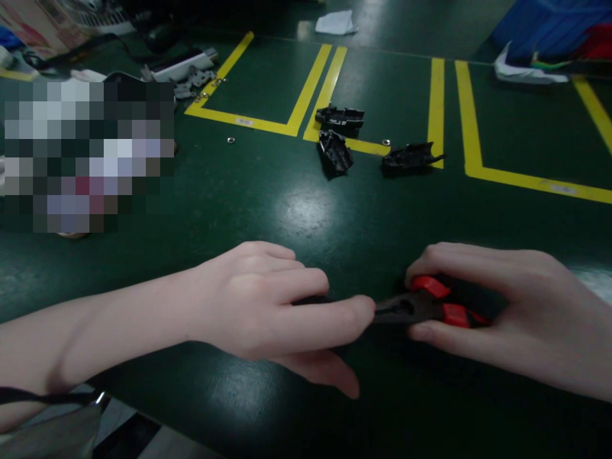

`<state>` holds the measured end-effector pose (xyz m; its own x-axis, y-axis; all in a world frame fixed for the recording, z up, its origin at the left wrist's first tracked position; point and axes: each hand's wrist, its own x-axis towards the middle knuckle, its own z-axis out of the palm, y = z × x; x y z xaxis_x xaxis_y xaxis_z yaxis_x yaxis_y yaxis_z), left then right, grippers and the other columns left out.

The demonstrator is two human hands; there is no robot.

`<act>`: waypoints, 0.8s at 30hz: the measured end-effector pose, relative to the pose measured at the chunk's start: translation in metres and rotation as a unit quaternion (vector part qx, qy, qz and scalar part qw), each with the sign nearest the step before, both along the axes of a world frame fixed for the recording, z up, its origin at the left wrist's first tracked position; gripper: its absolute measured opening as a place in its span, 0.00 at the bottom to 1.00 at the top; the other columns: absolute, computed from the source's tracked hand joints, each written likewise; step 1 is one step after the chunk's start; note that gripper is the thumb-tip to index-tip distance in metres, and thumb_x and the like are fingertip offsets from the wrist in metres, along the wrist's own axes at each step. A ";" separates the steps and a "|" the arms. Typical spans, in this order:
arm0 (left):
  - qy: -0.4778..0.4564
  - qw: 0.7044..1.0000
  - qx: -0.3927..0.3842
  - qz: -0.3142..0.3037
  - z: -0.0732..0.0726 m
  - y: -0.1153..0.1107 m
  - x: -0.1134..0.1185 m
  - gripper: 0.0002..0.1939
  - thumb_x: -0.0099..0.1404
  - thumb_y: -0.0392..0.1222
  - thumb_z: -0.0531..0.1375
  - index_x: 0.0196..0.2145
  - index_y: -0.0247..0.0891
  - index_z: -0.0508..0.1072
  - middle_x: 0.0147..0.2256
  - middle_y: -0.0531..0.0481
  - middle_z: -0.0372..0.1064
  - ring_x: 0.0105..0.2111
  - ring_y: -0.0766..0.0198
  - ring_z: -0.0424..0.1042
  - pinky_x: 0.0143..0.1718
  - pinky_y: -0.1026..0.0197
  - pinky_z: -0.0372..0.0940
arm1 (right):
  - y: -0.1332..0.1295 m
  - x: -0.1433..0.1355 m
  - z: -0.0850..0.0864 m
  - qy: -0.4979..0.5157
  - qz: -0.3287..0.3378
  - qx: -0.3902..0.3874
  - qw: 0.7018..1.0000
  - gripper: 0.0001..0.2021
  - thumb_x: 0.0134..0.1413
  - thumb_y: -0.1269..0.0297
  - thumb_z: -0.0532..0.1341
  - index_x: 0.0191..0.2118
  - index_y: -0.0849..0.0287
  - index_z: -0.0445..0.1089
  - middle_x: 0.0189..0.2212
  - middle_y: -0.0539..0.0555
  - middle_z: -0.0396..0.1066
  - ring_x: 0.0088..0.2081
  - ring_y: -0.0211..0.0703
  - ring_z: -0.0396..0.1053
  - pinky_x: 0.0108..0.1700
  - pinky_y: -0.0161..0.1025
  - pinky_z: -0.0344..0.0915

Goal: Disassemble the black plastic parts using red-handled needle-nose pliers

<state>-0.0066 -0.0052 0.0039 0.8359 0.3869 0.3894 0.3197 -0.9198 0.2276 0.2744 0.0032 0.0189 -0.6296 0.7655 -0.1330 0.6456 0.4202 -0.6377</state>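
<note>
My right hand point(488, 306) is closed round the red handles of needle-nose pliers point(406, 308), whose dark jaws point left. The jaw tips reach the index finger of my left hand point(272, 306), which hides their ends. My left hand is curled palm down, its thumb stretched out below. A dark sliver point(310, 299) shows between its fingers; what it belongs to is hidden. Beyond my hands lie three black plastic shell pieces: one at the back point(339, 117), one tilted in front of it point(335, 152), and one to the right point(412, 157).
The green table point(306, 217) has yellow tape lines point(246, 121) on it. Small metal rings point(231, 140) lie near them. Grey parts point(194, 80) are at the back left, beside a pixelated patch. White paper point(336, 23) and a blue bin point(549, 29) are farther back.
</note>
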 end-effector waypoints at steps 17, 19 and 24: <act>-0.009 1.000 0.024 0.009 -0.004 0.008 -0.010 0.22 0.75 0.58 0.50 0.48 0.39 0.73 0.30 0.51 0.77 0.24 0.66 0.72 0.23 0.60 0.59 | -0.005 0.006 -0.002 0.014 -0.046 -0.012 0.999 0.20 0.50 0.41 0.67 0.34 0.54 0.70 0.26 0.47 0.69 0.24 0.37 0.65 0.24 0.35 0.58; -0.006 1.000 0.029 0.007 -0.006 0.010 -0.010 0.22 0.74 0.58 0.51 0.48 0.39 0.73 0.30 0.51 0.77 0.24 0.66 0.72 0.23 0.60 0.59 | -0.007 0.006 -0.004 0.029 -0.035 0.001 0.999 0.18 0.49 0.44 0.68 0.33 0.54 0.70 0.26 0.48 0.69 0.24 0.37 0.65 0.24 0.36 0.59; -0.024 0.999 0.046 -0.009 -0.016 0.017 -0.010 0.22 0.74 0.58 0.52 0.46 0.36 0.73 0.28 0.50 0.75 0.21 0.66 0.69 0.21 0.60 0.56 | -0.014 0.003 -0.008 0.065 -0.095 0.047 0.992 0.18 0.50 0.44 0.68 0.34 0.53 0.70 0.29 0.49 0.69 0.27 0.39 0.66 0.28 0.38 0.60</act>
<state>-0.0167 0.0121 -0.0119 0.8218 0.3332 0.4623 0.2940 -0.9428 0.1569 0.2770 -0.0105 0.0110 -0.4794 0.8774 0.0173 0.6343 0.3601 -0.6841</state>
